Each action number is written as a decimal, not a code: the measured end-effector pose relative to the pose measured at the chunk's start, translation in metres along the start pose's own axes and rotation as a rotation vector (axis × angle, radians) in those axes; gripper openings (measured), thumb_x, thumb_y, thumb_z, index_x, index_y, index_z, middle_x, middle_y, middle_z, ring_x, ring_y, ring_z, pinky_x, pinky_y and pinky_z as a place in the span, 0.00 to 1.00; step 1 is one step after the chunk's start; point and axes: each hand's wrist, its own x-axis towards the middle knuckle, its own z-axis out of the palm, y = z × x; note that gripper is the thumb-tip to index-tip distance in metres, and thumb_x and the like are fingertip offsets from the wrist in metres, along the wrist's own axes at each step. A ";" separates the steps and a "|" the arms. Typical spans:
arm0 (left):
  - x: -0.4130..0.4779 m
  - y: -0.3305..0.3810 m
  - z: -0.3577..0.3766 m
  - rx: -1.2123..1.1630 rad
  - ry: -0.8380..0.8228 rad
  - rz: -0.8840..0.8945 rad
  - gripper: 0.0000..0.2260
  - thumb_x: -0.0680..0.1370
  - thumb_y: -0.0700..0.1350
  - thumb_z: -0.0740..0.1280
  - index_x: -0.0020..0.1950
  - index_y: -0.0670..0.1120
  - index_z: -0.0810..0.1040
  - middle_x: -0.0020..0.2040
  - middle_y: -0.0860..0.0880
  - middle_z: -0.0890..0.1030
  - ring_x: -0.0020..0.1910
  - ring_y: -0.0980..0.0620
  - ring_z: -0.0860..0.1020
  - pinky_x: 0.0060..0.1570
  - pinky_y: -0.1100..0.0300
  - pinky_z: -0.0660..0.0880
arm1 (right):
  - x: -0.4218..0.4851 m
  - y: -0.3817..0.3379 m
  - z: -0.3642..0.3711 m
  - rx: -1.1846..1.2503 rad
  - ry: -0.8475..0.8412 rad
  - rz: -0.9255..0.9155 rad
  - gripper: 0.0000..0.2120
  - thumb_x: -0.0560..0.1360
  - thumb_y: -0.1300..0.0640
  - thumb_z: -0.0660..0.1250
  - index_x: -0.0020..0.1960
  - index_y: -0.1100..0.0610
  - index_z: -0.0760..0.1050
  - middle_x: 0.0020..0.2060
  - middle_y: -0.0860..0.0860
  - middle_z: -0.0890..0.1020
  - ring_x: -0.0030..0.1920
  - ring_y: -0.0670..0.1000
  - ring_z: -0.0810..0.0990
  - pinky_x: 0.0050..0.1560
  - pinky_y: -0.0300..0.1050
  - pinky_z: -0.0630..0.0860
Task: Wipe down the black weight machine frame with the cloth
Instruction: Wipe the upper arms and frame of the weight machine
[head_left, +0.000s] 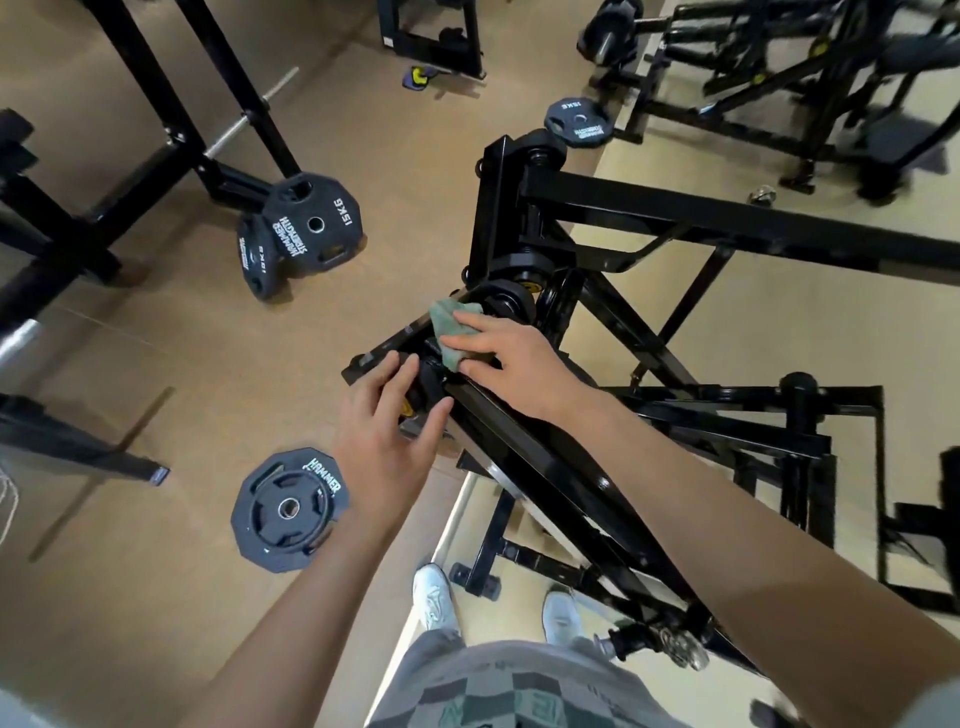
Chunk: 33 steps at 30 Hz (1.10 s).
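Cloth (451, 330) is lying mid-frame on the black weight machine frame (561, 478). We are pressing it flat with the straight-fingered right hand (519, 364), while the left hand (389, 431) is resting loosely, gripping nothing. We should be keeping pressure even around the joint.

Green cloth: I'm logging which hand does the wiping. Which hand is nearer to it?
Right. The right hand presses on the cloth; the left hand rests on the frame beside it, apart.
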 end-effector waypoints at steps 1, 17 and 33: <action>0.000 0.000 0.000 -0.008 0.006 -0.004 0.24 0.76 0.53 0.76 0.68 0.44 0.79 0.66 0.45 0.79 0.62 0.47 0.79 0.58 0.59 0.74 | -0.008 0.002 -0.002 0.016 -0.010 0.017 0.20 0.79 0.57 0.69 0.71 0.51 0.76 0.76 0.48 0.69 0.75 0.48 0.66 0.76 0.42 0.57; -0.006 0.010 0.004 -0.015 -0.028 -0.061 0.26 0.78 0.50 0.74 0.74 0.44 0.74 0.71 0.44 0.75 0.69 0.47 0.74 0.63 0.58 0.72 | -0.067 0.025 -0.021 0.267 -0.118 0.140 0.30 0.71 0.49 0.77 0.72 0.46 0.74 0.72 0.43 0.71 0.71 0.40 0.69 0.74 0.48 0.69; -0.060 0.062 0.030 -0.093 -0.273 0.156 0.23 0.76 0.45 0.73 0.70 0.43 0.77 0.75 0.44 0.72 0.75 0.44 0.69 0.71 0.49 0.68 | -0.135 0.051 -0.034 0.273 -0.023 0.082 0.27 0.72 0.61 0.76 0.69 0.52 0.77 0.68 0.46 0.76 0.69 0.42 0.73 0.69 0.37 0.70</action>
